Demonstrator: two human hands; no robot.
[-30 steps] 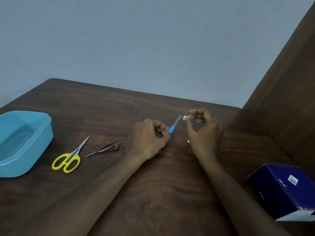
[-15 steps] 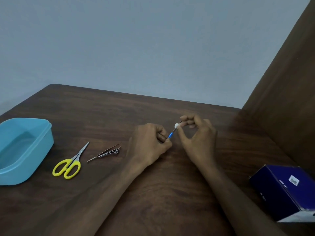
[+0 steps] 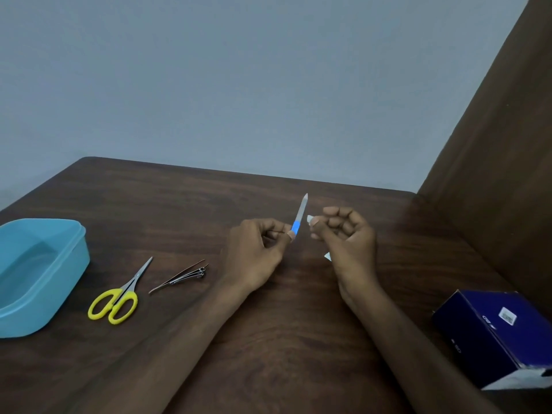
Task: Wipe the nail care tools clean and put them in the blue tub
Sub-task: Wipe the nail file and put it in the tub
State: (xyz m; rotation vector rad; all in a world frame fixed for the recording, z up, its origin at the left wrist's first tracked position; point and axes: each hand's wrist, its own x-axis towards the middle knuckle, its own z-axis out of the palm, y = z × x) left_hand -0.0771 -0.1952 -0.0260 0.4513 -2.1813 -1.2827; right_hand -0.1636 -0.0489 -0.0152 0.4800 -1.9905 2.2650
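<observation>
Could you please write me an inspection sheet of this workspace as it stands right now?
Surface: dark wooden table, set against a grey wall.
Job's things: nail file with a blue handle, held up off the table; yellow-handled scissors and nail clippers lying flat between the tub and the left hand; blue tub at the left edge, no tool seen inside.
Clutter: dark blue box at the lower right.
Grippers: left hand pinches the file's handle; right hand grips a small white wipe beside the blade, not touching it.
Cables: nothing seen.
Surroundings: brown panel on the right.
</observation>
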